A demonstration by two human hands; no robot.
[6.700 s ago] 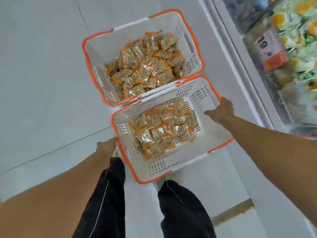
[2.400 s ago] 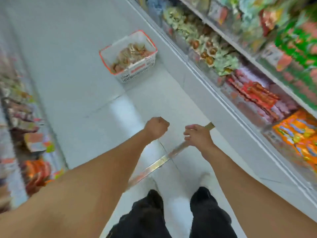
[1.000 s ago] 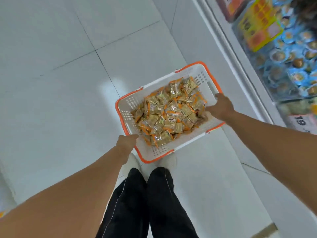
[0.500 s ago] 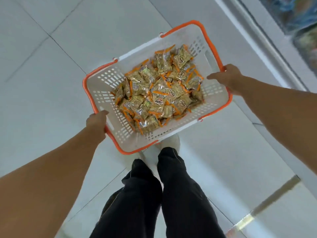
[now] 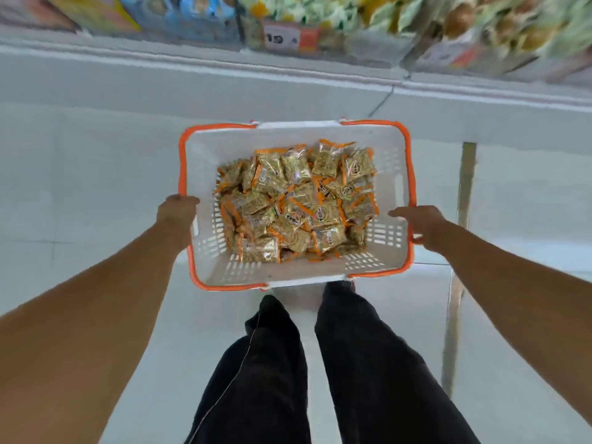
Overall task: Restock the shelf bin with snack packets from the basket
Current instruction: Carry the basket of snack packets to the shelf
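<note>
Head view: basket [image 5: 205,149] of snack packets [image 5: 298,203] gripped between both hands, left hand [image 5: 176,213], right hand [image 5: 416,222].

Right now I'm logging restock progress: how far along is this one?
Early. Done: the basket faces the shelf. In hand: the left hand and right hand hold its orange side rims. Left: every snack packet sits piled in the basket; none is picked up. The shelf is too blurred to show which bin needs filling.
</note>
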